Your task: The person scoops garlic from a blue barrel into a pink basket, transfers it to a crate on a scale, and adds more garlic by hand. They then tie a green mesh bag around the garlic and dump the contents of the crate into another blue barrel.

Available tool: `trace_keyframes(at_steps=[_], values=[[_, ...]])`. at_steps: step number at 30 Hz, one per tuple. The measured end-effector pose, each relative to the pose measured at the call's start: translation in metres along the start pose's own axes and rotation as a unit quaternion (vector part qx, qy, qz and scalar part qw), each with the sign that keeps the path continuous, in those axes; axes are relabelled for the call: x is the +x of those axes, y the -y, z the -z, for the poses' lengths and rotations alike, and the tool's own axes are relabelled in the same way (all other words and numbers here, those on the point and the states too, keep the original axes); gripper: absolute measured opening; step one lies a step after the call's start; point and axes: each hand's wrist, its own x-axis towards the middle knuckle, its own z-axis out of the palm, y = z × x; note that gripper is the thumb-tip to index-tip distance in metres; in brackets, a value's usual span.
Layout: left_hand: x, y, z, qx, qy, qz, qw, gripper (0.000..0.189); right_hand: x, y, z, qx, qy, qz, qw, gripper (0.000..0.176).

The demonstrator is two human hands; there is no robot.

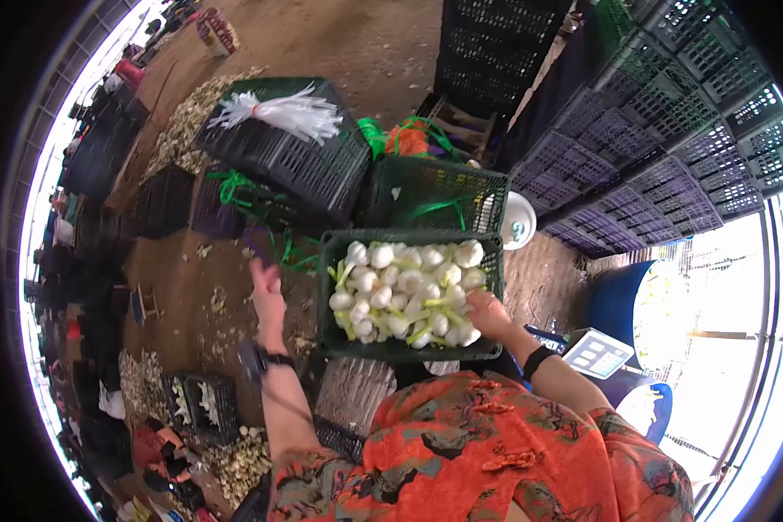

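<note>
The right hand (489, 314) reached over the right side of a dark crate (409, 352) full of white garlic bulbs (409, 283), while the left hand (268, 283) hung empty near its left side; farther off, a bundle of white strips (291, 116) lay on a black container (309, 161), and stacked crates (644, 148) stood far right

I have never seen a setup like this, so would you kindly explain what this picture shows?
There is no machine here, just a bare left hand and right hand, seen by a camera worn on the person's own head, looking forward and down. It is the only view. Before the person sits a dark crate full of white garlic bulbs. The left hand is open beside it, with nothing visible in it. The right hand is at the crate's right side, by the bulbs; whether it grips one is unclear. Farther off, white strips lie on another crate.
</note>
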Motion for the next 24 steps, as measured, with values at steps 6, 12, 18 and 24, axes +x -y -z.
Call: trace_keyframes(at_steps=[6,12,18,24], values=[[-0.037,0.034,-0.026,0.166,-0.085,-0.304,0.934,0.057,-0.011,0.034,0.029,0.007,-0.082,-0.002,0.997,0.033],[-0.125,0.033,-0.116,0.158,0.016,-0.353,0.922,0.033,-0.017,0.025,0.022,-0.019,-0.039,-0.014,0.999,0.030],[-0.130,0.039,-0.122,0.139,0.110,-0.279,0.944,0.035,-0.021,0.012,0.021,-0.014,-0.041,0.006,0.999,0.025],[-0.139,0.042,-0.131,0.271,0.252,-0.281,0.885,0.073,-0.018,0.013,0.021,0.001,-0.042,-0.003,0.999,0.017]])
